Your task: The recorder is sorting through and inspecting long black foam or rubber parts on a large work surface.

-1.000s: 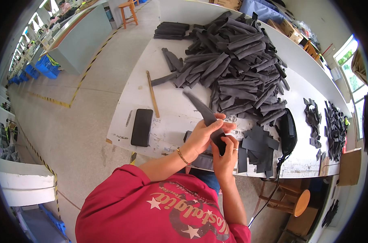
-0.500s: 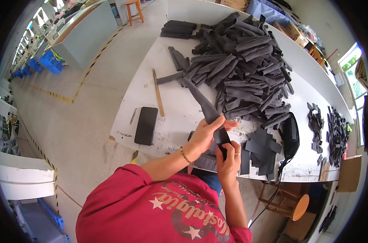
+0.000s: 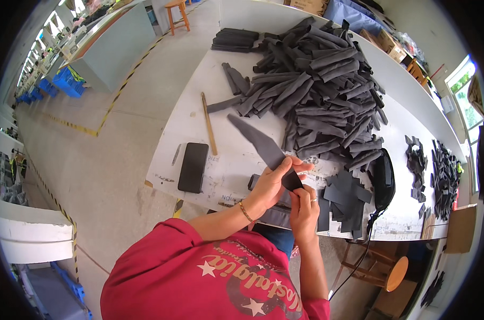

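Observation:
Between my two hands, over the table's near edge, is a long dark grey fabric piece (image 3: 264,145), tapering toward its far left end. My left hand (image 3: 274,181), with a bracelet at the wrist, is closed round its middle, thumb on top and some fingertips reaching past on the right. The near end of the piece is black; my right hand (image 3: 304,210), wearing a ring, pinches it at its lower corner. Beyond my hands lies a big heap of similar dark grey fabric pieces (image 3: 327,90). Flat black rectangular pieces (image 3: 346,200) lie loosely stacked right of my right hand.
On the white table (image 3: 172,120) are a black phone (image 3: 193,167), a wooden stick (image 3: 209,124) and a neat dark stack (image 3: 235,39). A black corded device (image 3: 381,181) stands right of the heap. Smaller dark piles (image 3: 444,178) lie farther right. A wooden stool (image 3: 395,273) stands below.
The fabric piece has turned its broad face upward, and its far end has swung left and nearer. My right hand has moved slightly down and right, now pinching the black end's lower corner.

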`<action>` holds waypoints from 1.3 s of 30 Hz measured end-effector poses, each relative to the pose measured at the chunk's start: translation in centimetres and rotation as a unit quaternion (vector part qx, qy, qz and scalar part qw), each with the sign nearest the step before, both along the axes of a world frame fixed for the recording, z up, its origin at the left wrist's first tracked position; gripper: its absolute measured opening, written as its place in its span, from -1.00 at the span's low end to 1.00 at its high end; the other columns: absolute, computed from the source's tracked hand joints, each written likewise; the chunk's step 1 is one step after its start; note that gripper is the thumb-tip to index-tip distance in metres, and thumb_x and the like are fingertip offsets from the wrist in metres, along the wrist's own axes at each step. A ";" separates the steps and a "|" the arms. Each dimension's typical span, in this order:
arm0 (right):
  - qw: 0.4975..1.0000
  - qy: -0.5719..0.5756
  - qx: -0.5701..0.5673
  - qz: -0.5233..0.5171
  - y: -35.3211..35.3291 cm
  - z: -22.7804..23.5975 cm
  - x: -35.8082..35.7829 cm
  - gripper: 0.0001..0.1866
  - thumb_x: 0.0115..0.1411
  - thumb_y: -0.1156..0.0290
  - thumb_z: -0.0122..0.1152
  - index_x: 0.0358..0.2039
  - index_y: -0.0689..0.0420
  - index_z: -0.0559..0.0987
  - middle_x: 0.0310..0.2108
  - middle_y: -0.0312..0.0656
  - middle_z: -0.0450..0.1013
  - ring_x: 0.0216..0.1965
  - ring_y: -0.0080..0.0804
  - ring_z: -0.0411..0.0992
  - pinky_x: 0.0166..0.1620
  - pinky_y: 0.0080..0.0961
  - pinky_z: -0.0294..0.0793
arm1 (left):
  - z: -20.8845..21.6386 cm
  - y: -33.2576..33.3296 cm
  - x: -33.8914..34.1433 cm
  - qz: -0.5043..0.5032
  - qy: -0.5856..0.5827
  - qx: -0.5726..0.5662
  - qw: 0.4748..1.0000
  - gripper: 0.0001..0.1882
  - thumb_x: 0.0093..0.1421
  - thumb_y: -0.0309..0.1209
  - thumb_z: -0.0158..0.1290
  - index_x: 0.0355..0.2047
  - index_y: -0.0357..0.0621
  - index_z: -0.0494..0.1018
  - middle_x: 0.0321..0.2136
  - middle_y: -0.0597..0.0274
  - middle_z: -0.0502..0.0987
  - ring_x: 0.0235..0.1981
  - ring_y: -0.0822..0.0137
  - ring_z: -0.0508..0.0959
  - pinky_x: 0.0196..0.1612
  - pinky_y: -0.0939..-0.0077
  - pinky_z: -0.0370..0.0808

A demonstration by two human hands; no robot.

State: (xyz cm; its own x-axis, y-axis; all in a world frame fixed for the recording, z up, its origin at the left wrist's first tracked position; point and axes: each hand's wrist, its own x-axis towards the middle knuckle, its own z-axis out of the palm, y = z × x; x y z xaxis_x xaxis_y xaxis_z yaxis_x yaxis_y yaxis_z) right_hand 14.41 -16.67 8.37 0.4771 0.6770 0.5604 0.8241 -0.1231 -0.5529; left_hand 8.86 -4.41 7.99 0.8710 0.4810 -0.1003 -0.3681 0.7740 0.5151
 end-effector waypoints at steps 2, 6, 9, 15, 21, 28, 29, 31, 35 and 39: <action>0.999 0.042 0.005 0.014 0.2 0.0 0.5 -0.86 0.12 0.64 0.20 -0.30 0.23 0.45 -0.28 0.01 0.45 -0.34 0.03 0.45 -0.31 -0.24 0.44 | -0.6 -0.2 0.1 0.014 -0.037 0.000 0.999 -0.73 0.39 -0.18 -0.12 -0.18 -0.11 0.41 -0.10 -0.01 0.56 0.11 0.03 0.45 0.15 0.08 0.39; 0.999 0.015 0.001 0.035 0.3 -0.5 0.6 -0.82 0.11 0.64 0.21 -0.27 0.21 0.44 -0.28 0.00 0.45 -0.36 0.01 0.48 -0.36 -0.22 0.48 | -0.7 -0.1 0.2 0.012 -0.034 -0.026 0.999 -0.73 0.40 -0.18 -0.14 -0.18 -0.11 0.40 -0.11 0.04 0.56 0.14 0.03 0.42 0.19 0.06 0.36; 0.999 0.023 -0.001 0.032 0.3 -0.6 0.4 -0.82 0.11 0.64 0.21 -0.29 0.20 0.44 -0.28 0.00 0.46 -0.36 0.00 0.48 -0.37 -0.22 0.48 | -0.8 -0.3 0.1 0.010 -0.045 -0.059 0.997 -0.70 0.41 -0.19 -0.18 -0.15 -0.16 0.40 -0.06 -0.03 0.53 0.06 0.17 0.49 0.14 0.20 0.42; 0.994 0.097 -0.037 0.038 -0.1 0.1 -0.1 -0.85 0.11 0.61 0.22 -0.33 0.21 0.44 -0.36 -0.02 0.44 -0.41 0.00 0.46 -0.40 -0.21 0.43 | -1.2 1.1 -0.2 -0.021 -0.019 -0.086 0.996 -0.77 0.39 -0.23 -0.12 -0.15 -0.11 0.40 -0.15 0.07 0.58 0.14 0.07 0.43 0.17 0.09 0.37; 0.994 0.104 -0.010 0.025 -0.7 1.4 0.1 -0.89 0.10 0.67 0.20 -0.37 0.25 0.46 -0.42 -0.04 0.43 -0.46 -0.07 0.41 -0.40 -0.34 0.39 | 0.1 1.6 0.4 0.044 0.009 -0.046 0.998 -0.74 0.32 -0.24 0.03 -0.17 -0.19 0.44 -0.42 0.23 0.57 -0.04 0.18 0.55 -0.05 0.34 0.50; 0.995 0.094 0.017 0.023 0.3 -0.1 -0.3 -0.87 0.09 0.66 0.22 -0.36 0.23 0.47 -0.38 -0.04 0.45 -0.45 -0.09 0.45 -0.39 -0.36 0.42 | -0.4 -0.4 0.1 0.010 -0.024 -0.066 0.997 -0.75 0.37 -0.21 -0.07 -0.22 -0.14 0.41 -0.42 0.24 0.54 0.13 0.12 0.42 0.13 0.20 0.42; 0.996 0.088 0.016 0.021 0.7 -0.2 -0.3 -0.87 0.09 0.65 0.23 -0.36 0.22 0.47 -0.37 -0.04 0.45 -0.45 -0.09 0.46 -0.38 -0.35 0.43 | -0.8 -1.0 0.1 -0.002 -0.026 -0.079 0.997 -0.75 0.38 -0.22 -0.08 -0.21 -0.14 0.41 -0.42 0.24 0.53 0.15 0.11 0.40 0.14 0.19 0.42; 0.996 0.081 0.013 0.020 1.1 -0.5 -0.2 -0.87 0.09 0.64 0.24 -0.36 0.22 0.47 -0.37 -0.04 0.46 -0.44 -0.10 0.46 -0.38 -0.35 0.44 | -2.1 -1.3 0.3 -0.020 -0.052 -0.095 0.994 -0.75 0.39 -0.23 -0.10 -0.20 -0.17 0.40 -0.39 0.21 0.56 0.19 0.10 0.36 0.12 0.18 0.43; 0.991 0.130 -0.023 0.038 1.0 0.3 -0.3 -0.86 0.10 0.61 0.23 -0.33 0.21 0.46 -0.37 -0.01 0.44 -0.43 -0.04 0.46 -0.38 -0.27 0.43 | -1.6 -0.7 -0.1 -0.025 -0.012 -0.096 0.995 -0.73 0.38 -0.23 -0.09 -0.17 -0.19 0.39 -0.33 0.17 0.60 0.19 0.09 0.36 0.10 0.19 0.45; 0.990 0.118 -0.059 0.050 0.3 -0.1 0.2 -0.85 0.11 0.59 0.24 -0.33 0.21 0.45 -0.41 0.02 0.42 -0.44 0.02 0.44 -0.41 -0.21 0.41 | -1.3 -0.2 -0.3 -0.012 0.016 -0.082 0.996 -0.70 0.37 -0.24 -0.07 -0.11 -0.25 0.39 -0.31 0.08 0.61 0.05 0.13 0.48 0.02 0.24 0.49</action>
State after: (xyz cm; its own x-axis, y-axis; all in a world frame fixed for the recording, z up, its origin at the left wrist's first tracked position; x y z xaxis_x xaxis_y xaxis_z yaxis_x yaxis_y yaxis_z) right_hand 14.60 -16.40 8.25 0.5129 0.7812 0.3559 0.6848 -0.1223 -0.7184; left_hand 8.55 -4.63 6.72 0.8768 0.4354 -0.2040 -0.3344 0.8571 0.3918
